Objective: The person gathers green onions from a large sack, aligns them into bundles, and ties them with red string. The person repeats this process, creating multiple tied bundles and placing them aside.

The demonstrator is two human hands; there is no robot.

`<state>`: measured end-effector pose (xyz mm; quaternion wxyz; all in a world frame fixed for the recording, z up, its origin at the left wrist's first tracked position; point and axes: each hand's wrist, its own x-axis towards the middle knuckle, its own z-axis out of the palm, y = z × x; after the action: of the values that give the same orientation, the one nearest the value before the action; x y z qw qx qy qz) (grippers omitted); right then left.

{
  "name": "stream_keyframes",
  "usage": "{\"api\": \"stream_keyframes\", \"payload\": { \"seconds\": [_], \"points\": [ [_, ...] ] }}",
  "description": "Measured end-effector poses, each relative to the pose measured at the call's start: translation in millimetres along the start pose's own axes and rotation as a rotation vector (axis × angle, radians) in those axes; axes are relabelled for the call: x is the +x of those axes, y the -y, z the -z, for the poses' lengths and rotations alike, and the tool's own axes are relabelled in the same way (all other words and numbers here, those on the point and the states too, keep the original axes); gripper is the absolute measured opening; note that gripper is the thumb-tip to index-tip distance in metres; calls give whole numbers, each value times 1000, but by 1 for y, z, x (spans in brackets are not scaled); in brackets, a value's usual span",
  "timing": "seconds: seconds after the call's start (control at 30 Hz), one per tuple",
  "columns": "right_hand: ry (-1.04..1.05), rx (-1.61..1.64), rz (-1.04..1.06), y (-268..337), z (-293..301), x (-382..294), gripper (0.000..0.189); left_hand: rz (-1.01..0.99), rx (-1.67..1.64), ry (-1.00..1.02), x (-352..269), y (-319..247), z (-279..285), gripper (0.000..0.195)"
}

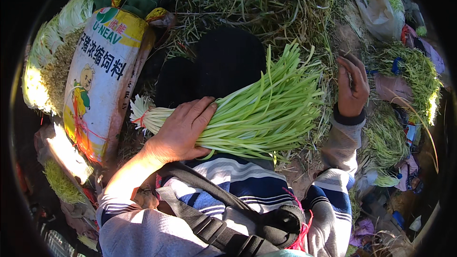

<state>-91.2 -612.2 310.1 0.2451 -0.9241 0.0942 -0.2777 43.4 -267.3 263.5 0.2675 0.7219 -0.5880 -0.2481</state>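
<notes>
A bundle of long, flat-leaved greens, which look like garlic chives (264, 114), lies across my lap. Its pale stem ends point left, with a red tie (141, 118) around them, and the green leaf tips fan out to the right. My left hand (187, 128) is laid over the lower part of the leaves, its thumb on the near side and its fingers on the far side. Off to the right of the tips, my right hand (353, 84) is held up apart from the bundle. Its fingers are loosely bent, and I see nothing in them.
At the left leans a tied white and yellow feed sack (103, 67) bearing writing and a cartoon pig. Beyond it are stacked pale-stemmed greens (53, 53). Loose cut leaves (250, 0) heap up ahead. More greens (407, 78) and a translucent plastic sheet (375, 3) are at the right.
</notes>
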Motion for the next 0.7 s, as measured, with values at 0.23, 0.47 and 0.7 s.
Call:
{"api": "stream_keyframes", "payload": {
  "seconds": [0.23, 0.47, 0.7],
  "points": [
    [439, -269, 518, 28, -26, 67, 27, 56, 49, 79, 1, -11, 2, 97],
    [560, -256, 476, 19, -32, 58, 10, 58, 89, 75, -3, -14, -5, 98],
    [96, -152, 170, -7, -5, 45, 22, -2, 127, 57, -9, -22, -12, 96]
  ]
}}
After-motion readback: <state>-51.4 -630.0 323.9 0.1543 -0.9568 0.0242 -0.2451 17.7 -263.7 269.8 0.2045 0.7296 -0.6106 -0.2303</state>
